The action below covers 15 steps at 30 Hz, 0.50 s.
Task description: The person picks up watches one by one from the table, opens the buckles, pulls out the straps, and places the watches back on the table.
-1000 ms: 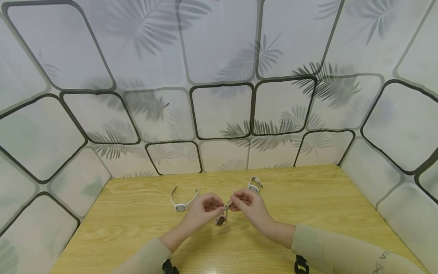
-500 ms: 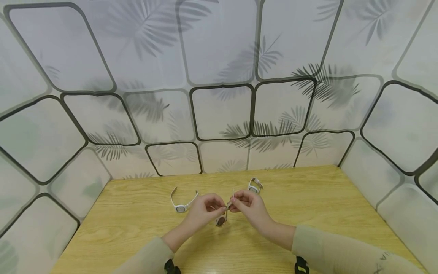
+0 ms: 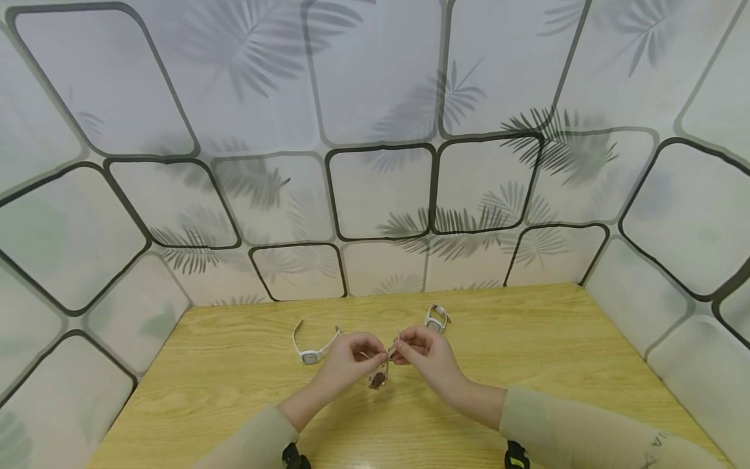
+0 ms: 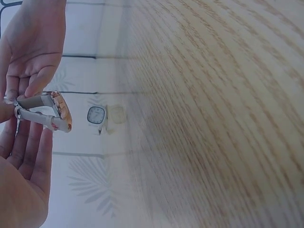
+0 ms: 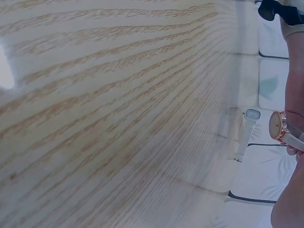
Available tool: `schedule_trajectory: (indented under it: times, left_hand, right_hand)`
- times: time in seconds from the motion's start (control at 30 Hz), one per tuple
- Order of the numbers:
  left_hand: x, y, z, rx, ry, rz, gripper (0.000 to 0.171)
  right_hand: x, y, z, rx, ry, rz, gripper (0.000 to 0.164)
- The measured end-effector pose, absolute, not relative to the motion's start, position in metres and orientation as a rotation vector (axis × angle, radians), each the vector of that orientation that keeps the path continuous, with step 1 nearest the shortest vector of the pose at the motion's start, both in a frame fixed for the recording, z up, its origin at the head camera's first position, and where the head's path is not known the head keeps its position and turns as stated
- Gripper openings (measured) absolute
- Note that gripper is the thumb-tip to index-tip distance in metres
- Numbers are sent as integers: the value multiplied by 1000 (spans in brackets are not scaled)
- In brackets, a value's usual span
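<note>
A patterned wall [image 3: 381, 189] stands behind a wooden surface [image 3: 545, 345]. At the head view's lower centre, the left hand [image 3: 350, 357] and right hand [image 3: 435, 357] pinch a gold-rimmed watch [image 3: 378, 379] between their fingers; a white watch [image 3: 310, 357] lies farther left.

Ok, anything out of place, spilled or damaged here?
Nothing stands out: no spill or visible damage. The round rose-gold watch with a white strap is held above the yellow wood-grain table; the rounded-square white watch at left just has its strap spread open.

Left fingers [image 3: 372, 363] shifted slightly closer to right hand [image 3: 432, 359].
</note>
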<state>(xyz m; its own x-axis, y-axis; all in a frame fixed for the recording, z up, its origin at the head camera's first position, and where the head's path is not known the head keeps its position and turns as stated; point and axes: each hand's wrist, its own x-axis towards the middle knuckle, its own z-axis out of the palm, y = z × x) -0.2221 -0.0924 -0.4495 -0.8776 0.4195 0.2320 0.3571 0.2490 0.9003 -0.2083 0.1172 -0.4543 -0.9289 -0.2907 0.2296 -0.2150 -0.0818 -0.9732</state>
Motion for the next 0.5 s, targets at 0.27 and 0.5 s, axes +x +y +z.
schedule_trajectory:
  times: [0.27, 0.5]
  left_hand:
    - [-222, -91, -450, 778, 2463, 1715, 7]
    - [-223, -91, -451, 806, 2466, 1713, 6]
  right_hand:
    - [-208, 117, -454, -539, 2090, -2197, 26]
    - [-207, 117, -455, -537, 2099, -2191, 26]
